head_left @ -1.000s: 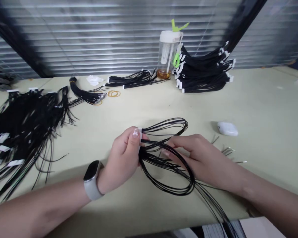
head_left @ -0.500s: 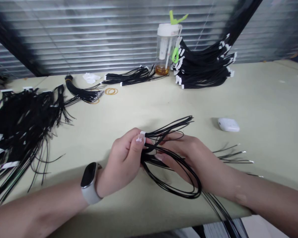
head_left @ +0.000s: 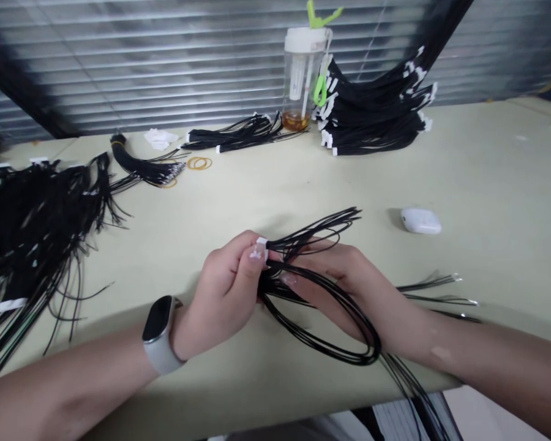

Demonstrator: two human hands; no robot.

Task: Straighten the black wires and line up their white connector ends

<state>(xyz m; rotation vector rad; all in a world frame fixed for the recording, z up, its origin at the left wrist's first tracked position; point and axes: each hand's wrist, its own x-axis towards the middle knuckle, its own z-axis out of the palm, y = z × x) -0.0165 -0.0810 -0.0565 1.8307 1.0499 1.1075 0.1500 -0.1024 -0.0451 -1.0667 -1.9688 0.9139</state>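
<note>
My left hand (head_left: pixel 234 278) grips a wire harness (head_left: pixel 324 349) by its white connector (head_left: pixel 261 245), thumb pressed on top. The thin black wires leave the connector toward the right; some fan out at the upper right, others bend round in a large loop. My right hand (head_left: pixel 344 282) is closed around wires just right of the connector, with its thumb near the base of the loop. Its fingers are partly hidden behind the wires. Loose wire ends with bare tips stick out beyond my right wrist, and more wires hang over the table's front edge.
Black harnesses (head_left: pixel 41 220) lie heaped at the left. Along the back are a tied wire bundle (head_left: pixel 138 165), yellow rubber bands (head_left: pixel 199 163), a smaller harness pile (head_left: pixel 239 133), a drink bottle (head_left: pixel 298 79) and a tall harness stack (head_left: pixel 376 113). A white case (head_left: pixel 420 221) lies at the right.
The camera view has shifted slightly, so the background sits higher and further left. Both hands keep their grip, and the wire loop has swung a little to the right.
</note>
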